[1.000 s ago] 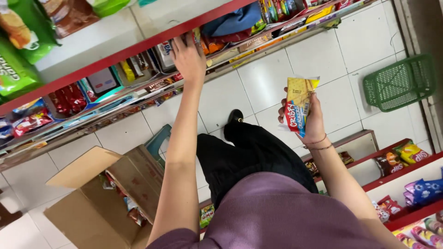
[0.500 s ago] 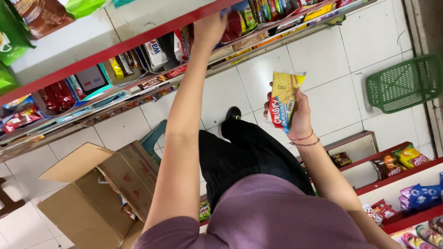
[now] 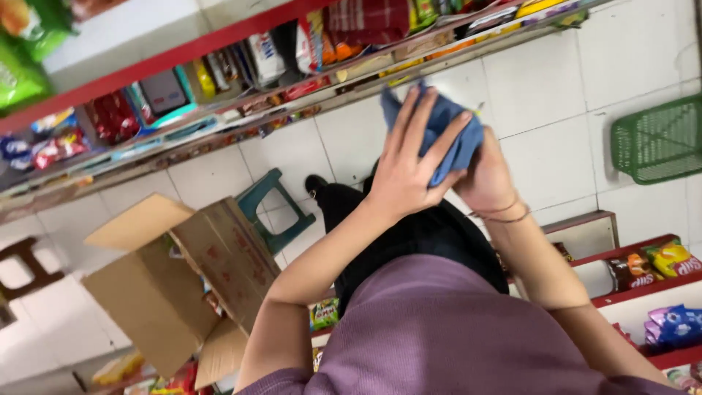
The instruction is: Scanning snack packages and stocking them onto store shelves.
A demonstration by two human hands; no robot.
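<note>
- Our left hand (image 3: pixel 406 172) spreads its fingers (image 3: pixel 424 124) over a blue cloth (image 3: pixel 453 143), pressing it against our right hand (image 3: pixel 486 175)
- Right-hand fingers hidden behind the cloth; we cannot tell their grip
- Both held chest-high before the red-edged snack shelf (image 3: pixel 168 62), above the open cardboard box (image 3: pixel 168 292)

The left hand (image 3: pixel 406 172) and right hand (image 3: pixel 486 179) meet in front of the person, both touching the cloth (image 3: pixel 439 139) between them. Behind them runs a shelf (image 3: pixel 219 80) packed with snack packets. Down on the floor, an open cardboard box (image 3: pixel 183 285) lies to the left, a stool (image 3: pixel 274 212) just beside it, and a basket (image 3: pixel 658 139) far right.
</note>
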